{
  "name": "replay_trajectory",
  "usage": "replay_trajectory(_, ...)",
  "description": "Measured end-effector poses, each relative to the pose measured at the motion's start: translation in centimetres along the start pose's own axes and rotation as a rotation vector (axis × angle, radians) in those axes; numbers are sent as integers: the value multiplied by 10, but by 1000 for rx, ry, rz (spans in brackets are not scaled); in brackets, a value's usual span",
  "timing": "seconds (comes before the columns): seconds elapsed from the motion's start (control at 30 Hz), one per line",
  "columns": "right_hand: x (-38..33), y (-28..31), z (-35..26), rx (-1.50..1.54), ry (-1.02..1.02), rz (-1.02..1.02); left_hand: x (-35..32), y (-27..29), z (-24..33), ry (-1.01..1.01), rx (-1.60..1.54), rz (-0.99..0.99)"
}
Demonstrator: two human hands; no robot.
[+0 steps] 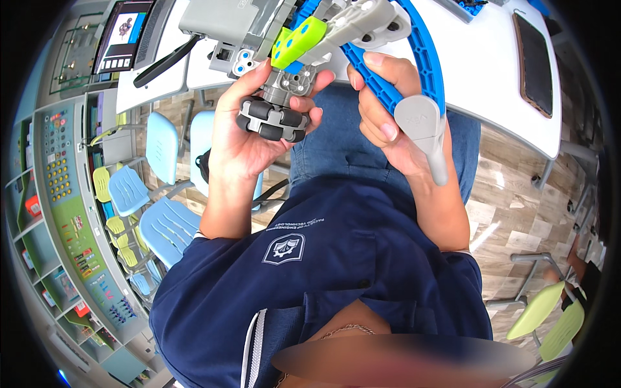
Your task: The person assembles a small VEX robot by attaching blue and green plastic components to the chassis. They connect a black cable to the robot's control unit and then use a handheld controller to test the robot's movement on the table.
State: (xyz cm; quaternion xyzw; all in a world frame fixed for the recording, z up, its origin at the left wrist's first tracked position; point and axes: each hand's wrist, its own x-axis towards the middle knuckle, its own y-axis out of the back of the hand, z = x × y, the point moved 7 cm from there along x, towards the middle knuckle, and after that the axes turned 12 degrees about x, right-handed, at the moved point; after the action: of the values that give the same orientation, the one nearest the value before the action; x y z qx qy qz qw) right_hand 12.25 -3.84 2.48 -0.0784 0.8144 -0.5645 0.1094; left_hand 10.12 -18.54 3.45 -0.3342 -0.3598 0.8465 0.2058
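At the upper middle is a plastic construction-kit robot, with a grey box (pixel 220 19), a lime-green beam (pixel 299 42) and pale grey link pieces (pixel 370 24). My left hand (pixel 236 139) is closed round its lower corner, where a grey omni wheel (pixel 273 121) with black rollers sits in the palm. Long blue beams (pixel 428 61) reach down on the right to a rounded grey end piece (pixel 417 119). The fingers of my right hand (pixel 391 87) wrap the inner blue beam, close to that end piece. The robot's top is cut off by the frame edge.
A white table (pixel 482 71) extends behind the robot, with a dark phone-like slab (pixel 535 64) at right and a laptop (pixel 123 35) at left. Light blue chairs (pixel 162 147) and shelves of parts (pixel 61 174) stand left. Green chairs (pixel 537 313) and part of another person are at lower right.
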Motion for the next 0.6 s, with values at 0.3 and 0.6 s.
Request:
replay_trajectory(0.3, -2, -1, 2, 109, 36, -37, 2, 2, -5, -4, 73, 63)
replay_trajectory(0.6, 8, -7, 4, -64, 183, 65, 4, 0, -1, -28, 9, 68)
